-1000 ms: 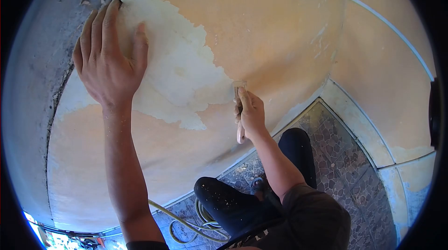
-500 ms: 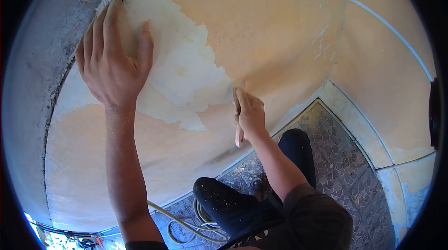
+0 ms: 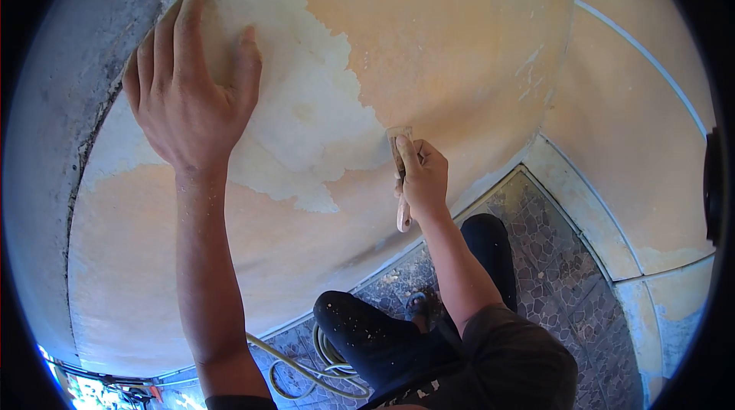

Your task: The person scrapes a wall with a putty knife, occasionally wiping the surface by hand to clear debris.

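Observation:
My left hand (image 3: 191, 88) lies spread on the wall at the upper left, its fingertips by the rough dark edge of a grey strip. My right hand (image 3: 425, 176) grips a scraper (image 3: 403, 215) with a light handle, whose worn blade touches the wall. That blade meets the border between the orange paint (image 3: 452, 35) and a pale bare patch (image 3: 298, 111) with ragged edges. Nothing is held in my left hand.
A patterned tile floor (image 3: 555, 264) with pale flakes lies below. A coiled hose (image 3: 287, 356) rests beside my bent knees. At the right, the adjoining wall (image 3: 635, 134) carries a light blue line. Bright clutter shows at the lower left.
My right hand and the scraper have shifted slightly right and up, and the blade's flat face shows more. My left hand stays on the wall, slightly farther right in view.

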Available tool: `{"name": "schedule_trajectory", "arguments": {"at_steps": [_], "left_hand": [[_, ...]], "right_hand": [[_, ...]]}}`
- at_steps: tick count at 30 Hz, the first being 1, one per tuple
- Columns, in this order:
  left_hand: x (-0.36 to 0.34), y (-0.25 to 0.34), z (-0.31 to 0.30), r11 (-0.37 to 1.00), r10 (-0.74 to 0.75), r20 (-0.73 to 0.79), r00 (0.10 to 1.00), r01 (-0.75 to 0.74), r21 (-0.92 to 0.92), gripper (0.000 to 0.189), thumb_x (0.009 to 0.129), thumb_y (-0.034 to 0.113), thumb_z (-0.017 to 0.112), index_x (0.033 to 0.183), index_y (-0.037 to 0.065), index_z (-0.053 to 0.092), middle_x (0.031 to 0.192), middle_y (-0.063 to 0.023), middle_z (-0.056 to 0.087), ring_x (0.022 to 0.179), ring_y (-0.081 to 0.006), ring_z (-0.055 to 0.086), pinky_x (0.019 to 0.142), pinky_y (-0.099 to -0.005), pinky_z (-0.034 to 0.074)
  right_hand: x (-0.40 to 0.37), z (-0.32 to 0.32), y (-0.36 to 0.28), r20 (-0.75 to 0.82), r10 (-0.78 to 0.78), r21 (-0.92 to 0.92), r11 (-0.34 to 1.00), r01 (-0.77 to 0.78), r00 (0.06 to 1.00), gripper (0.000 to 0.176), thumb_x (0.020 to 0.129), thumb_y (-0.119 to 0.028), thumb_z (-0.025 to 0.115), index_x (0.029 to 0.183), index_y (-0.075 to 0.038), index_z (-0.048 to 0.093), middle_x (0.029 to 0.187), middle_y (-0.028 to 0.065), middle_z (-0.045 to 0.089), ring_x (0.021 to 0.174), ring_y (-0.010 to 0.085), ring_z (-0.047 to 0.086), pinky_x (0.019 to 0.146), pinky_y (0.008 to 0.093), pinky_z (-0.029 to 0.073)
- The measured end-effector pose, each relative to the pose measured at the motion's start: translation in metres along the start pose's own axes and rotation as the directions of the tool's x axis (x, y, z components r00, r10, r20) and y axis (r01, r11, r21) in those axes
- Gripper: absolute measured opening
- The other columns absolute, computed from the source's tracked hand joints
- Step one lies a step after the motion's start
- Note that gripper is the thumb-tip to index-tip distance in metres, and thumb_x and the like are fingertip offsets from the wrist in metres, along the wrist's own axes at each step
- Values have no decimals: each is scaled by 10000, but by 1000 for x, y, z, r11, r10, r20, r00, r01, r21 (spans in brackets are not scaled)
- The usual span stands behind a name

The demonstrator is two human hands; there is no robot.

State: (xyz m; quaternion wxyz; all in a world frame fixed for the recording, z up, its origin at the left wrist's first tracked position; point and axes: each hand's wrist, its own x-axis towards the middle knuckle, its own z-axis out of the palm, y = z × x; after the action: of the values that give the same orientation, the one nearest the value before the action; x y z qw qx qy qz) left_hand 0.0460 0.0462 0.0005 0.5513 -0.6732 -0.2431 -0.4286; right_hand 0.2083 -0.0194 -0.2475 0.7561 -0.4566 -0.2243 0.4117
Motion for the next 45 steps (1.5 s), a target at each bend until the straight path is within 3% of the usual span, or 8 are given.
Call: {"name": "schedule_trajectory", "arguments": {"at_steps": [11, 16, 19, 23, 25, 31, 40, 45], "left_hand": [[0, 6, -4, 999, -41, 33, 999, 41, 5, 498, 897, 392, 702, 1329, 149, 654, 1216, -31, 706, 1109, -233, 657, 1007, -397, 443], [2, 6, -1, 998, -61, 14, 998, 61, 7, 509, 893, 396, 705, 1333, 146, 648, 1213, -35, 703, 1124, -239, 648, 1018, -405, 434], [0, 8, -5, 998, -65, 72, 995, 65, 1, 512, 916, 397, 704, 1362, 155, 637, 1261, -59, 702, 1170, -267, 650, 1045, -434, 435], [3, 7, -2, 998, -54, 32, 998, 53, 23, 520, 902, 406, 706, 1348, 147, 642, 1234, -50, 703, 1141, -255, 653, 1033, -422, 435], [1, 7, -1, 999, -43, 32, 999, 42, 25, 519, 889, 404, 710, 1334, 144, 647, 1206, -39, 704, 1108, -240, 656, 1021, -408, 433], [2, 6, -3, 998, -55, 37, 998, 54, 25, 522, 919, 421, 695, 1360, 148, 636, 1260, -59, 703, 1172, -270, 652, 1037, -442, 442], [3, 7, -1, 998, -53, 11, 999, 52, 19, 525, 897, 413, 703, 1339, 137, 640, 1224, -44, 699, 1123, -243, 646, 1032, -413, 423], [1, 9, -3, 997, -76, 48, 996, 75, 28, 524, 916, 405, 700, 1361, 138, 632, 1281, -56, 694, 1175, -266, 643, 1039, -439, 432]], "right_hand": [[-7, -6, -2, 29, 73, -20, 997, -72, 997, 446, 1004, -366, 697, 700, -108, 498, 573, -11, 486, 402, 83, 424, 369, 274, 364], [2, -3, 0, 49, 1, 7, 1000, -1, 999, 434, 1005, -358, 697, 708, -108, 504, 571, -13, 481, 398, 83, 422, 366, 272, 356], [-2, 0, -5, 30, 12, 23, 1000, -13, 999, 427, 1008, -349, 693, 712, -108, 502, 572, -11, 483, 399, 84, 424, 369, 274, 355], [1, 0, 0, 32, 37, 37, 999, -38, 999, 430, 1010, -351, 690, 712, -109, 497, 570, -10, 478, 403, 84, 424, 373, 276, 352], [2, 2, -9, 9, -4, -41, 999, 5, 1000, 428, 1007, -349, 695, 716, -108, 494, 569, -12, 471, 408, 83, 426, 368, 277, 343], [-1, -3, -4, 36, 43, -3, 999, -43, 998, 432, 1009, -346, 694, 714, -104, 491, 568, -13, 464, 413, 83, 429, 366, 277, 341], [5, -5, -3, 48, -12, -45, 999, 14, 999, 439, 1003, -344, 705, 708, -102, 487, 562, -8, 490, 416, 77, 435, 373, 265, 340], [8, 0, -13, 57, -57, -45, 997, 59, 997, 443, 1003, -336, 705, 707, -90, 485, 554, -5, 492, 411, 66, 410, 367, 265, 326]]}}
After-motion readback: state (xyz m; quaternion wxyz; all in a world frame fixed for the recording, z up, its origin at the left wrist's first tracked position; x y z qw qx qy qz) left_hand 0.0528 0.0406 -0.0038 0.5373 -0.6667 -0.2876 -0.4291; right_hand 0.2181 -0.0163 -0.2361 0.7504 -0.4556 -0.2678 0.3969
